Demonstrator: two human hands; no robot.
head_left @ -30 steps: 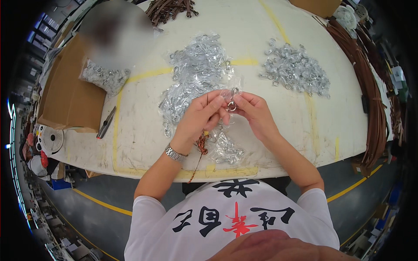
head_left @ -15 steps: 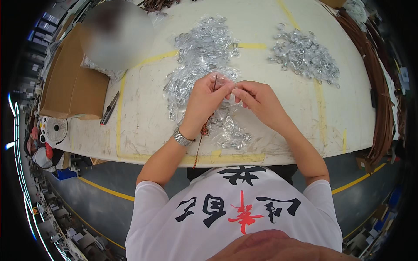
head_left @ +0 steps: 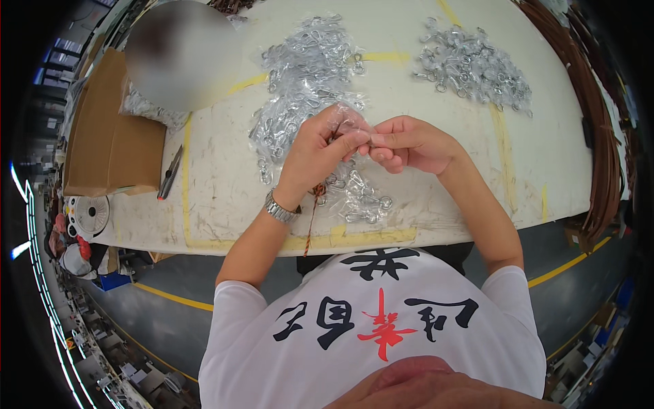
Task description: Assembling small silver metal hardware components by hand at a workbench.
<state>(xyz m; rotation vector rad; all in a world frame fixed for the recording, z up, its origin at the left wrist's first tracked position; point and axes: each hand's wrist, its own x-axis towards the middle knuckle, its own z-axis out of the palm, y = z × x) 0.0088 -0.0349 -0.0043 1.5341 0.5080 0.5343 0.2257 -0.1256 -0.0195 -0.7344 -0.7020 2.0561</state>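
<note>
My left hand (head_left: 325,138) and my right hand (head_left: 414,144) meet over the table, fingertips almost touching. Both are closed in a pinch on a small clear plastic bag (head_left: 349,121), which shows around the left fingers; what is inside it is mostly hidden. A thin braided red-and-black cord (head_left: 317,193) hangs below my left palm toward the table's front edge. Just under the hands lie several metal clasps in clear bags (head_left: 364,202). Behind my left hand spreads a large heap of bagged metal clasps (head_left: 310,71).
Another pile of bagged clasps (head_left: 473,68) lies at the back right. A cardboard box (head_left: 112,133) stands on the left, with a utility knife (head_left: 170,172) beside it and a small white fan (head_left: 90,215) nearer. Brown strips (head_left: 591,129) hang along the right edge. A blurred round patch covers the upper left.
My right hand has turned so that more of its palm and curled fingers show. It still meets the left at the bag. The whole view has shifted slightly.
</note>
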